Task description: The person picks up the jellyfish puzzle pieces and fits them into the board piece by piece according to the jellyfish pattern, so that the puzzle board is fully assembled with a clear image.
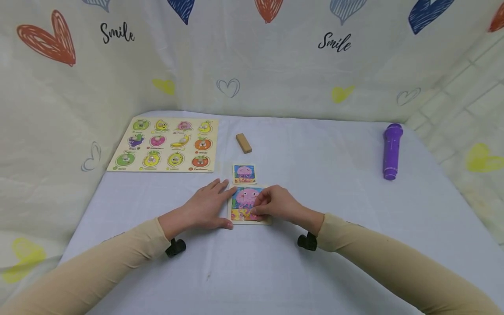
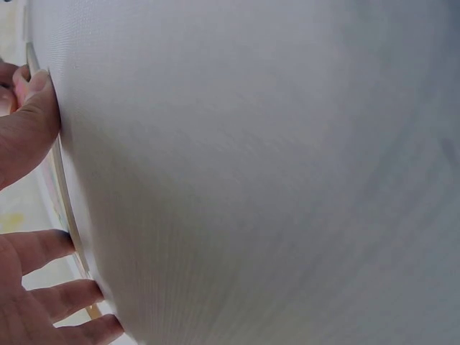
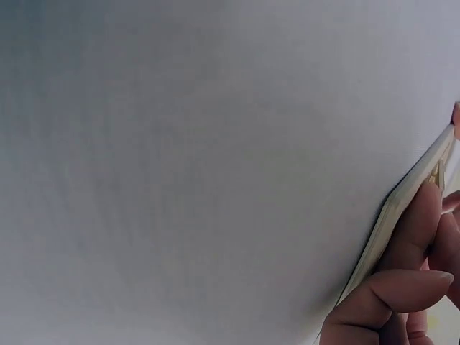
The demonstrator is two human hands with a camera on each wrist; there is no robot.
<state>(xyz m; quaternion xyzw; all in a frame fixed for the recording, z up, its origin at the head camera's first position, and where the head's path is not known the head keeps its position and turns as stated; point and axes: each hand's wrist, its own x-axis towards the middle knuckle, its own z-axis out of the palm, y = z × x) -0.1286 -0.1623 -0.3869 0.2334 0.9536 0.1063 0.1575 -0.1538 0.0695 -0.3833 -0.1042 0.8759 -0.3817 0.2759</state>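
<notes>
A small jigsaw puzzle with a pink jellyfish picture [image 1: 246, 197] lies in a pale wooden tray [image 1: 256, 222] in the middle of the table. My left hand [image 1: 202, 208] has its fingers spread, with thumb and index finger touching the tray's left edge. Over the lower right part of the picture, my right hand [image 1: 278, 203] pinches a small puzzle piece [image 3: 440, 172] between curled fingers; most of the piece is hidden. In the right wrist view its thin edge shows just above the tray. Directly behind the tray lies a small matching jellyfish picture card [image 1: 244, 174].
A wooden fruit puzzle board [image 1: 164, 144] lies at the back left. Behind the card is a small brown wooden block [image 1: 243, 143]. A purple toy microphone [image 1: 391, 152] lies at the far right. A printed curtain [image 1: 252, 57] hangs behind the white-covered table [image 1: 252, 271].
</notes>
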